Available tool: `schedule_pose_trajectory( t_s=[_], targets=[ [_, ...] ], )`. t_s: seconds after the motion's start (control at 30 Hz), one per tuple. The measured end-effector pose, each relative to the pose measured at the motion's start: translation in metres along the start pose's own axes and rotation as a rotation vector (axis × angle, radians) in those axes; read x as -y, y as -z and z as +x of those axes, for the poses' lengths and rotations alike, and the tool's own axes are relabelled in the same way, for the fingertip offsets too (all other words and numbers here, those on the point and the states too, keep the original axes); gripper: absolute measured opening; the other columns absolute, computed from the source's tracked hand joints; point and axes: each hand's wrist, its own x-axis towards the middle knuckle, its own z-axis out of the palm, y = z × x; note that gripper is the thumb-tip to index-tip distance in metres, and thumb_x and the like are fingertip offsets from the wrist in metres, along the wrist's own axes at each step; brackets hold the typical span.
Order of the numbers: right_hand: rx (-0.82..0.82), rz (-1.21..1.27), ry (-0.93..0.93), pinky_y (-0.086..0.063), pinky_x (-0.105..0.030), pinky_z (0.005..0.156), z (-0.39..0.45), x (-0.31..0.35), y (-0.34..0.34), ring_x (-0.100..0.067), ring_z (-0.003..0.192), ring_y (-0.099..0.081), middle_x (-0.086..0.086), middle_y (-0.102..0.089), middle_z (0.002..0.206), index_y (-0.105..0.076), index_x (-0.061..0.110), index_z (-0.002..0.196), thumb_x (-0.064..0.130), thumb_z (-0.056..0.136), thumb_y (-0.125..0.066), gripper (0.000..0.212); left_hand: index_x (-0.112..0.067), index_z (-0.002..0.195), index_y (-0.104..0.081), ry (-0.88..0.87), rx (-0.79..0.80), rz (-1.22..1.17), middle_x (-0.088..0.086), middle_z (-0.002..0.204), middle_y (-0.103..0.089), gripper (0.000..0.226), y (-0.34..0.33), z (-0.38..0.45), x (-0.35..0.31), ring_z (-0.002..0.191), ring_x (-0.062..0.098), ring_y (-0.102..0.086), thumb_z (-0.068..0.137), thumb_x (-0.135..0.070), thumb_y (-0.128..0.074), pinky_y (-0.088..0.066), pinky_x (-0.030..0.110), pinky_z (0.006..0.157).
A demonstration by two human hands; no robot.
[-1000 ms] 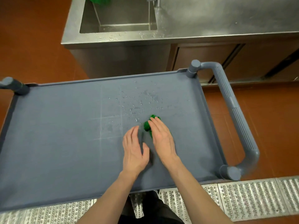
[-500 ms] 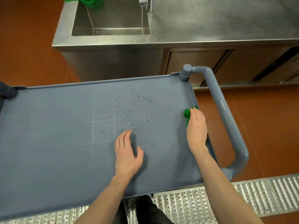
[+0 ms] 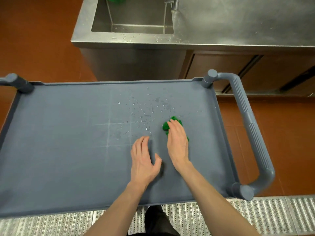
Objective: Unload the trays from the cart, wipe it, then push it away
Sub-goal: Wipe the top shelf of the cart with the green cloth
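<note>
While the right hand (image 3: 178, 143) presses flat on the green cloth (image 3: 172, 124), its grip loose and fingers nearly straight, the left hand (image 3: 144, 162) rests open on the cart (image 3: 59, 133) shelf and holds nothing. Soft and damp, the cloth should bunch and slide easily. Probably light, the cart looks best taken by its ribbed handle (image 3: 250, 130). Water drops (image 3: 144, 113) lie just beside the cloth.

Steel sink counter (image 3: 221, 28) on red-brown floor (image 3: 34, 40)
</note>
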Motion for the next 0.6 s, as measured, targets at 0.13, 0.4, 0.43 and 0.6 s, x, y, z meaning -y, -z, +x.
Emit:
schedule_pose_trajectory(
  t_s=[0.13,0.4,0.43,0.6],
  targets=[
    [0.125,0.032,0.099,-0.049,-0.051,0.110,-0.013,0.032,-0.020,-0.037,0.133,-0.060,-0.020,-0.066,0.138,-0.070,-0.005,0.126,-0.017,0.089,-0.063,0.040,0.005,0.145,-0.050,0.019,0.035,-0.047,0.019,0.147,-0.049,0.066,0.010,0.001,-0.001,0.138,0.038,-0.044,0.087,-0.027,-0.050,-0.035,0.051,0.120],
    [-0.003,-0.098,-0.156,-0.041,-0.048,0.118,-0.011,0.016,0.001,-0.038,0.139,-0.054,-0.022,-0.058,0.146,-0.063,-0.008,0.135,-0.017,0.094,-0.059,0.042,0.000,0.146,-0.052,0.060,0.042,0.252,0.017,0.148,-0.054,0.066,0.088,0.000,0.075,0.138,0.040,-0.049,0.092,-0.037,-0.041,-0.040,0.052,0.115],
    [-0.030,-0.099,-0.195,-0.040,-0.048,0.119,-0.010,0.016,0.001,-0.039,0.139,-0.054,-0.023,-0.058,0.146,-0.062,-0.009,0.135,-0.015,0.097,-0.058,0.039,0.001,0.145,-0.053,0.083,0.025,0.293,0.019,0.147,-0.055,0.066,0.105,0.003,0.094,0.137,0.041,-0.050,0.092,-0.037,-0.041,-0.040,0.053,0.114],
    [-0.123,-0.040,-0.330,-0.036,-0.045,0.121,-0.011,0.027,-0.013,-0.033,0.145,-0.047,-0.017,-0.057,0.149,-0.062,-0.004,0.137,-0.003,0.105,-0.051,0.034,0.000,0.143,-0.054,0.076,0.019,0.437,0.019,0.143,-0.056,0.064,0.156,0.015,0.154,0.131,0.041,-0.053,0.091,-0.034,-0.040,-0.041,0.052,0.109]
  ],
)
